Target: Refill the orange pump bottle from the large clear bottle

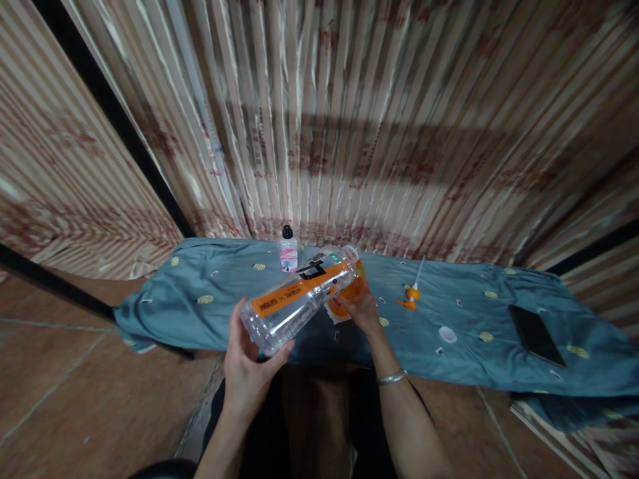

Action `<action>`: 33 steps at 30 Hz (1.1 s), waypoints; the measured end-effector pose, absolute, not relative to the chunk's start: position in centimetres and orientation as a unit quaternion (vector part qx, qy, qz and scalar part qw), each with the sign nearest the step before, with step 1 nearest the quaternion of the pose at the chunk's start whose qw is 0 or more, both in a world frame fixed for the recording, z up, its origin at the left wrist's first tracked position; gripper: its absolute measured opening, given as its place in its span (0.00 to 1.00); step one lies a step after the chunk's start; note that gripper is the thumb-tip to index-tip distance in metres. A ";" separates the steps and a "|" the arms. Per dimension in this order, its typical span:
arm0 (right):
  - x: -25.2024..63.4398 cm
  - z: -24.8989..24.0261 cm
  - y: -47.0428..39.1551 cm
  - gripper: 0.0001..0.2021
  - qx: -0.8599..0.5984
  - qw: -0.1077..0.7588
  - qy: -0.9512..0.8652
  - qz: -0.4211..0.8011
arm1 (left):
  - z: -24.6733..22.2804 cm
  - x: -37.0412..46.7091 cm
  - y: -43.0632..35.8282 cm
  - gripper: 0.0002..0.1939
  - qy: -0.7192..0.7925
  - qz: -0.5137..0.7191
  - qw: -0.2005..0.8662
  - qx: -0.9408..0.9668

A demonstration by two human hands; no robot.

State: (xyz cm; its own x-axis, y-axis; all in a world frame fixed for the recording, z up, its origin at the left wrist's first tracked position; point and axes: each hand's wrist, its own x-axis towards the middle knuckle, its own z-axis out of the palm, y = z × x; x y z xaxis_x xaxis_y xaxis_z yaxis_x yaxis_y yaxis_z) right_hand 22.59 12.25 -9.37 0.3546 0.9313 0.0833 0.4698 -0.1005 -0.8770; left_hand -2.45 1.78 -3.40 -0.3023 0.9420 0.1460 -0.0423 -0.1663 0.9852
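Observation:
My left hand (249, 366) is wrapped around the base of a large clear plastic bottle (294, 299) with an orange label. The bottle lies tilted, its uncapped mouth pointing up and to the right. Behind its neck, my right hand (363, 309) is closed on an orange bottle (353, 287). The clear bottle partly hides the orange one, and I cannot tell whether the two touch. Right of that hand, an orange pump head (412, 295) with a pale tube lies on the cloth. Any liquid in the clear bottle is not discernible.
A blue patterned cloth (224, 319) covers the table. Toward its back stands a small bottle (288, 253) with a black cap and pink label. A white disc (448, 334) and a black phone (536, 336) lie to the right. Behind hangs a striped curtain (319, 133).

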 end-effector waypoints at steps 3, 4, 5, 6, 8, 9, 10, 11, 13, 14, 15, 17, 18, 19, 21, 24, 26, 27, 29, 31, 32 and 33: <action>22.5 -9.2 12.2 0.34 -0.696 0.440 -0.505 0.260 | -3.0 -2.2 1.8 0.58 0.514 0.631 0.387 0.433; 22.5 -9.2 12.1 0.34 -0.696 0.440 -0.505 0.259 | -2.9 -2.1 1.8 0.58 0.515 0.633 0.385 0.431; 22.5 -9.2 12.1 0.34 -0.696 0.440 -0.505 0.258 | -2.9 -2.0 1.8 0.58 0.515 0.635 0.383 0.430; 22.5 -9.1 12.1 0.34 -0.696 0.441 -0.504 0.258 | -2.8 -2.0 1.8 0.57 0.515 0.632 0.384 0.433; 22.5 -9.1 12.1 0.35 -0.695 0.443 -0.504 0.258 | -2.8 -1.9 1.8 0.57 0.517 0.628 0.384 0.437; 22.5 -9.1 12.1 0.35 -0.694 0.444 -0.504 0.258 | -2.8 -1.9 1.8 0.56 0.518 0.630 0.380 0.436; 22.5 -9.0 12.0 0.35 -0.692 0.446 -0.504 0.259 | -2.8 -1.8 1.8 0.56 0.519 0.635 0.375 0.432; 22.5 -9.0 12.0 0.35 -0.690 0.448 -0.506 0.260 | -2.8 -1.8 1.8 0.55 0.519 0.641 0.370 0.427; 22.4 -9.0 12.0 0.35 -0.687 0.448 -0.507 0.263 | -2.6 -1.6 1.8 0.55 0.519 0.648 0.365 0.421; 22.4 -9.0 12.0 0.35 -0.688 0.447 -0.507 0.265 | -2.6 -1.6 1.8 0.55 0.518 0.648 0.366 0.422; 22.4 -9.0 12.0 0.35 -0.689 0.446 -0.507 0.265 | -2.5 -1.5 1.8 0.54 0.518 0.647 0.367 0.423; 22.4 -9.0 12.0 0.36 -0.694 0.442 -0.504 0.261 | -2.3 -1.5 1.8 0.54 0.518 0.647 0.364 0.425; 22.4 -9.0 12.0 0.36 -0.697 0.441 -0.503 0.259 | -2.3 -1.5 1.8 0.54 0.518 0.648 0.363 0.425; 22.4 -9.0 12.0 0.36 -0.698 0.441 -0.502 0.257 | -2.3 -1.5 1.7 0.54 0.519 0.648 0.362 0.424; 22.4 -9.0 12.0 0.36 -0.697 0.443 -0.501 0.256 | -2.3 -1.6 1.7 0.55 0.521 0.647 0.363 0.422; 22.4 -9.1 12.0 0.35 -0.692 0.447 -0.503 0.262 | -2.3 -1.7 1.7 0.56 0.522 0.637 0.373 0.427; 22.4 -9.1 12.0 0.35 -0.696 0.443 -0.501 0.262 | -2.3 -1.7 1.8 0.56 0.522 0.639 0.370 0.426; 22.4 -9.1 12.0 0.36 -0.698 0.441 -0.500 0.261 | -2.3 -1.7 1.8 0.56 0.522 0.642 0.368 0.425; 22.4 -9.0 12.0 0.36 -0.699 0.440 -0.500 0.263 | -2.3 -1.6 1.7 0.56 0.520 0.647 0.366 0.421; 22.5 -8.8 12.0 0.37 -0.696 0.439 -0.501 0.268 | -2.3 -1.5 1.7 0.57 0.519 0.647 0.366 0.423; 22.5 -8.7 12.0 0.38 -0.696 0.439 -0.500 0.270 | -2.4 -1.5 1.7 0.57 0.519 0.647 0.363 0.425; 22.5 -8.6 12.0 0.38 -0.697 0.437 -0.499 0.272 | -2.4 -1.5 1.7 0.57 0.519 0.647 0.360 0.427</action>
